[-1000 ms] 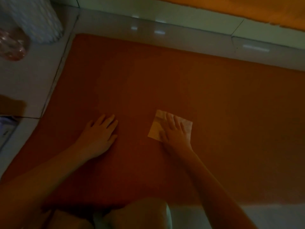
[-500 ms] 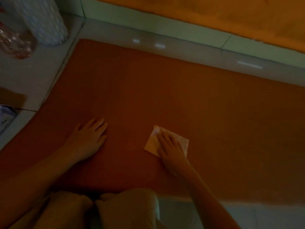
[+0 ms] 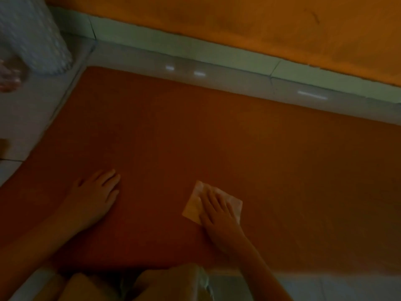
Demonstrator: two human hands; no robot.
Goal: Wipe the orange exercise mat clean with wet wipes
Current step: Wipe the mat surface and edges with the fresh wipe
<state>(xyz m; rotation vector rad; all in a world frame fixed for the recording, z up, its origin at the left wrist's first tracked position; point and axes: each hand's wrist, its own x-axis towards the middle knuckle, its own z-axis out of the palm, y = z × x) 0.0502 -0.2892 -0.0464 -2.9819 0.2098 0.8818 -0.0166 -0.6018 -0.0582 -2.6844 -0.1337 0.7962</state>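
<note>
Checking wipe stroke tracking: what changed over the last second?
Right hand slid the wet wipe slightly back across the orange exercise mat toward its near edge, pressing it flat throughout. Left hand stayed flat on the mat, nothing taken or released. The camera tilted up toward the wall.

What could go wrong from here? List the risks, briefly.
1. The right hand only presses the wipe flat, without gripping it; the wipe could bunch up or slip out on a stroke.
2. The mat lies on glossy tiles; a hard push might slide it.
3. The left hand rests flat on the mat and may smudge a damp patch or slip on it.
</note>
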